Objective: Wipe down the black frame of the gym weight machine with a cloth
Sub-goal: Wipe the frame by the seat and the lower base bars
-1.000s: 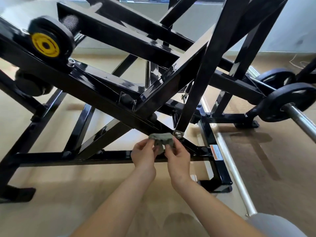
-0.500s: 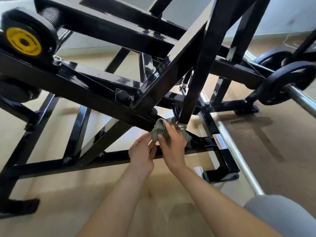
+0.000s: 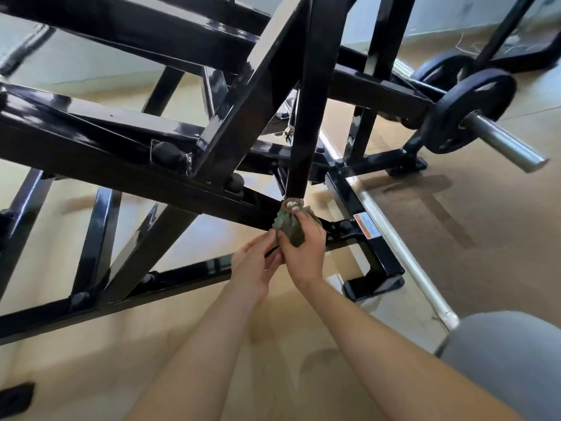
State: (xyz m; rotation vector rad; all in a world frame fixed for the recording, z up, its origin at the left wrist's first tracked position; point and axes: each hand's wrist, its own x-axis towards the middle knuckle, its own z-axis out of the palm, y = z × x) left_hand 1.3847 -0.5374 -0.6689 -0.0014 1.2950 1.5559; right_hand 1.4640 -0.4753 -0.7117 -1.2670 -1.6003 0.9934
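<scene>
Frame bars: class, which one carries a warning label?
The low floor bar just right of the cloth; it alone bears an orange-and-white label.

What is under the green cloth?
The cloth, gripped by the right hand, lies against the sloping black frame bar just below a silver bolt. The bar's stretch beneath it is covered, so its surface there cannot be seen.

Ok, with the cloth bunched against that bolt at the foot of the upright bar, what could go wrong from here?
The cloth, gripped by the right hand, is bunched right under the bolt and may snag on it. Its fingers sit close to the joint where the black frame bars meet; a pinch is possible if anything shifts.
</scene>
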